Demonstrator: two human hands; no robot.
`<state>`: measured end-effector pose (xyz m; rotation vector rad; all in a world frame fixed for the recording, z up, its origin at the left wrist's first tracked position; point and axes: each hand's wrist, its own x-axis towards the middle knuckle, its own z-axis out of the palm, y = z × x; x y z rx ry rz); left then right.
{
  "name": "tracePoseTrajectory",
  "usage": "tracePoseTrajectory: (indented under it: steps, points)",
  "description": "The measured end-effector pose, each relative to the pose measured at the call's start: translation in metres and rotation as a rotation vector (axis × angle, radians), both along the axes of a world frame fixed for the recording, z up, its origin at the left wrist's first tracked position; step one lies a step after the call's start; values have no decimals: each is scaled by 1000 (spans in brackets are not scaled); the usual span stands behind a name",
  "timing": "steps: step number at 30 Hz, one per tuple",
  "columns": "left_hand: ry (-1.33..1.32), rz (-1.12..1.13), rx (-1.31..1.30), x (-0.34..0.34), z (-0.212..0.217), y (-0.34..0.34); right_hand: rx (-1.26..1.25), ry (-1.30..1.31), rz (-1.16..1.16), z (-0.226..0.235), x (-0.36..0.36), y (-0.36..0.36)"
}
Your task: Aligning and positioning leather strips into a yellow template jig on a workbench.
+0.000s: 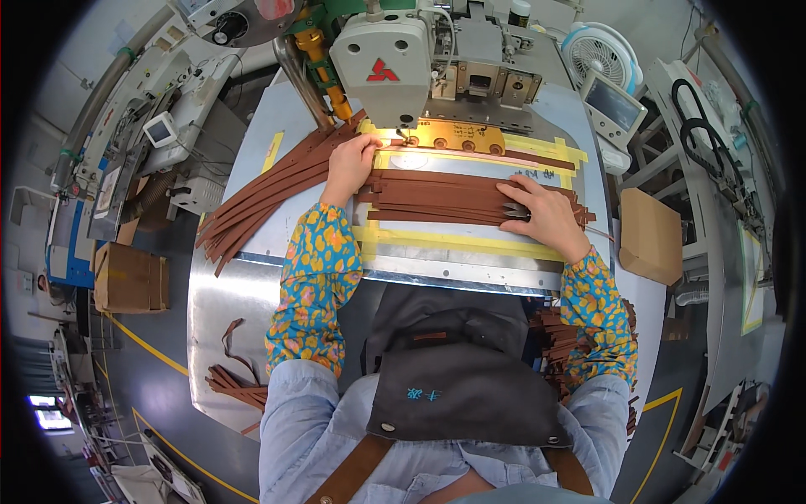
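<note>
Left hand [348, 166]: we are holding its fingertips close together at the left end of a gold plate [474, 136]; whether they are pinching anything, we cannot tell.
Right hand [550, 217]: we are resting it palm down, thumb and forefinger parted around small dark snips [515, 211], on the right part of a flat bundle.
Flat bundle [437, 195]: brown strips are lying side by side across the worktable [222, 307], between our two hands and just below the gold plate.
Fanned strips [273, 191]: more brown lengths are spreading down and leftward from beside our left hand.
Yellow tape [445, 241]: one long band is running below the flat bundle, nearer to us.
Machine head [378, 80]: its white casing with a red emblem is standing just above the plate's left end.
Sleeves [315, 260]: we are wearing blue-and-orange patterned covers on both forearms, with a dark apron [470, 395] over a light blue shirt.
Loose strips [238, 384]: a small brown heap is lying at the table's lower left.
Right side: a screen unit [613, 105] is standing near a white fan [598, 57], with a cardboard box [651, 235] sitting nearer to us.
</note>
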<state>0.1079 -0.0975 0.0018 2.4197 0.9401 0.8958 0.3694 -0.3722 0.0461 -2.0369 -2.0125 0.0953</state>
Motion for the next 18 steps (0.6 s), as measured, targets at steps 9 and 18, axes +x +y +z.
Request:
tracePoseTrajectory:
  steps: [9, 18]
  points:
    - [-16, 10, 64, -7, 7, -14, 7, 12, -6, -2, 0, -1]
    - [374, 388, 663, -81, -2, 10, 64, 6, -1, -8, -2, -3]
